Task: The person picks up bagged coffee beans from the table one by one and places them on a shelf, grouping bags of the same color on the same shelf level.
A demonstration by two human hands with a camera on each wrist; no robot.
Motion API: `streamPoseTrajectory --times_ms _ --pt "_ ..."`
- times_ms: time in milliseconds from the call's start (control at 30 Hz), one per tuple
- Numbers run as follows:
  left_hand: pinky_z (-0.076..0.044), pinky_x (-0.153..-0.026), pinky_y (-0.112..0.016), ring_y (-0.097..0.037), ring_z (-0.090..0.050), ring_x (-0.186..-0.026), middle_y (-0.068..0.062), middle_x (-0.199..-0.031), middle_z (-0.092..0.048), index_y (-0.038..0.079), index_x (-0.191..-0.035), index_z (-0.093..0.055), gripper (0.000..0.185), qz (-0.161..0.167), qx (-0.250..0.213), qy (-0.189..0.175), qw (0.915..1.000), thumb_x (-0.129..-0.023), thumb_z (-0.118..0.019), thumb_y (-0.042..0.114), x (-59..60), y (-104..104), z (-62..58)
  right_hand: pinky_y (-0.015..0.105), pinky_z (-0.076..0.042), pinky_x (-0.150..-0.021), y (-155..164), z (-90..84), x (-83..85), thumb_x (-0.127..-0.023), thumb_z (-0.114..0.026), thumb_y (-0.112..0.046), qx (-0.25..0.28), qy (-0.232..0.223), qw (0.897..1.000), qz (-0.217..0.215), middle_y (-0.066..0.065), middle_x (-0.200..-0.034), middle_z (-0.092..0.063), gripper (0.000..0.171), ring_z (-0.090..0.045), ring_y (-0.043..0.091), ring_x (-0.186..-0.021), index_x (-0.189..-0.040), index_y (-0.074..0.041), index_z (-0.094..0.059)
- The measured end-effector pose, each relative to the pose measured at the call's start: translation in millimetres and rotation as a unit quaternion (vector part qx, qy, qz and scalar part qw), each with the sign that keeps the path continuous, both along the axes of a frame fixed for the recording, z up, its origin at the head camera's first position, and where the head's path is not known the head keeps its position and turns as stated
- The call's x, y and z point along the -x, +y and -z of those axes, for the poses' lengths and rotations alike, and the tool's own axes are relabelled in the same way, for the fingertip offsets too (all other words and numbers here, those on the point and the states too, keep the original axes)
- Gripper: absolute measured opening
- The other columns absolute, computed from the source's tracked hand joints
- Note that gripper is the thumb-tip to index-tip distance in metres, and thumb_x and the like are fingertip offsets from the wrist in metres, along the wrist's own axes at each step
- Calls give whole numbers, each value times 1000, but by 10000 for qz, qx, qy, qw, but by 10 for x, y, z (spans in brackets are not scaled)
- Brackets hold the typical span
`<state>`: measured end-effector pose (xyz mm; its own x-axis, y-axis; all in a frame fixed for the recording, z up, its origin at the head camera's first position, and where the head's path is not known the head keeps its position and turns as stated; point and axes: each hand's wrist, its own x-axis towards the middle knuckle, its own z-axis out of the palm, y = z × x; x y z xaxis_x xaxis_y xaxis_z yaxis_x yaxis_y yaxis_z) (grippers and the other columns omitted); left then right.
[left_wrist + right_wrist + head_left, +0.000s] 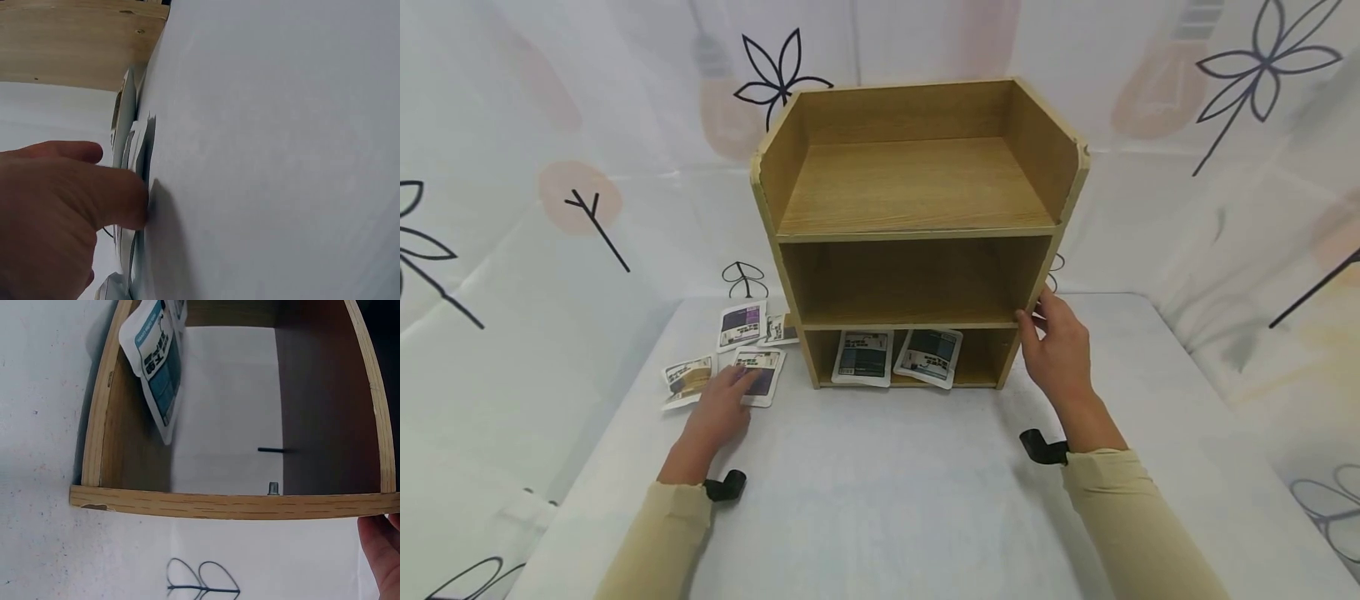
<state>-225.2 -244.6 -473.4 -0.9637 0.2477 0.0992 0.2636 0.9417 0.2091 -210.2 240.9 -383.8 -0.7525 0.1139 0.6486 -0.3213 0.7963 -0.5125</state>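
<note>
A three-tier wooden shelf (917,233) stands in the middle of the white-covered table (887,500). Its bottom compartment holds two white packets, one dark blue (863,357) and one teal (929,356), leaning upright. My right hand (1037,317) holds the shelf's right side panel, thumb on its front edge at the middle shelf. My left hand (737,379) rests with straight fingers on a purple-printed packet (763,375) lying flat, left of the shelf. In the left wrist view a fingertip (134,209) presses down beside the packet edges (134,150). The right wrist view shows the side panel (231,504) and the teal packet (156,362).
More packets lie flat left of the shelf: a brown one (687,379), a purple one (742,323), and one partly behind the shelf's corner (781,329). A patterned white curtain (550,167) hangs behind and beside the table. The top and middle shelves hold nothing.
</note>
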Motion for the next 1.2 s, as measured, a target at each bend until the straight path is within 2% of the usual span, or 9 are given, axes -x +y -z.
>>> streamPoseTrajectory --times_ms 133,367,733,800,867,1000,1100,1200 --pt "-24 -115 -59 -43 -36 -137 -21 -145 -44 10 -142 -48 62 168 45 -234 9996 -82 -58 1 24 -22 -28 49 -55 -88 5 8 2 -97 -57 -13 -39 45 10000 -11 23 -124 -59 50 -63 38 -112 -144 -6 -43" --pt "-26 -114 -59 -43 -41 -136 -22 -145 -47 9 -138 -52 53 163 191 -536 9982 -85 -59 9 45 -24 -25 51 -54 -89 4 18 2 -97 -55 -10 -34 -1 10000 -13 24 -124 -58 50 -62 40 -112 -145 -5 -41" --pt "-37 -107 -57 -40 -55 -123 -18 -128 -63 8 -126 -62 44 348 170 -139 9992 -83 -60 16 6 6 -77 51 -54 -89 -1 3 -1 -97 -55 -10 -29 4 10000 -22 23 -123 -59 48 -62 40 -112 -144 -4 -42" --pt "-43 -102 -55 -38 -60 -115 -15 -122 -67 8 -123 -65 41 368 185 -55 9991 -83 -60 17 -3 13 -93 51 -54 -88 -3 3 3 -97 -55 -10 -39 2 10000 -26 23 -123 -59 48 -62 40 -112 -143 -4 -43" --pt "-50 -92 -51 -33 -66 -98 -13 -111 -71 8 -117 -67 35 427 214 58 9988 -84 -60 17 -6 26 -124 51 -55 -88 0 5 4 -97 -55 -10 -47 21 10000 -23 23 -123 -59 47 -62 39 -111 -142 -4 -44" --pt "-54 -71 -42 -19 -60 -70 -5 -89 -72 10 -104 -69 23 418 248 163 9987 -84 -60 17 -22 61 -198 51 -55 -87 -2 2 6 -97 -55 -9 -42 85 9999 -37 23 -121 -60 46 -63 40 -110 -141 -2 -44" --pt "-52 -65 -37 -16 -56 -66 -4 -86 -71 11 -102 -68 19 358 295 241 9986 -86 -60 18 -45 87 -257 52 -55 -87 -3 1 6 -97 -55 -8 -5 83 10000 -45 24 -121 -60 46 -63 40 -110 -141 -2 -44" --pt "-48 -59 -32 -15 -55 -64 -5 -89 -73 11 -107 -67 22 328 331 458 9979 -89 -60 18 -67 111 -317 52 -54 -87 -1 5 8 -97 -55 -9 4 48 10000 -35 24 -121 -60 47 -63 41 -110 -142 -3 -44"
